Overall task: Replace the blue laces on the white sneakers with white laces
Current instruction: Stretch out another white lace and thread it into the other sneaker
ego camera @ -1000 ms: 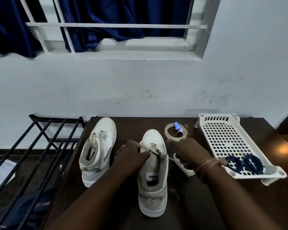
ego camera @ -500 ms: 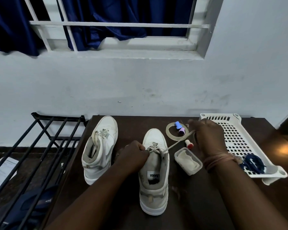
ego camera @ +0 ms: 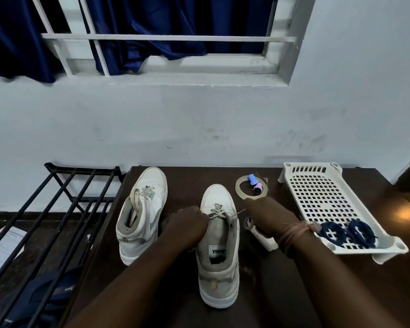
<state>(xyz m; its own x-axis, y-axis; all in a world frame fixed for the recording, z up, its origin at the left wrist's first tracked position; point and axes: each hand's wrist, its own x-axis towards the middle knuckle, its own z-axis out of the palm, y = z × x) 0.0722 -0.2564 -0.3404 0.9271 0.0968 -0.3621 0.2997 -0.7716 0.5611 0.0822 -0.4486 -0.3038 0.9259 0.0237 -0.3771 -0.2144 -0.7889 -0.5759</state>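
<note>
Two hands flank the near sneaker point(ego camera: 219, 245), toe at twelve o'clock. Your left hand point(ego camera: 187, 224) pinches the white lace point(ego camera: 219, 213) at nine; your right hand point(ego camera: 264, 216) draws its end toward three, its grip hidden.

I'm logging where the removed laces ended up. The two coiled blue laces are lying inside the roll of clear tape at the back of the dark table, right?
Not quite. The head view shows the two coiled blue laces lying in the near end of the white perforated plastic tray on the right of the dark table, not inside the roll of clear tape, which rings small blue and pink items.
</note>
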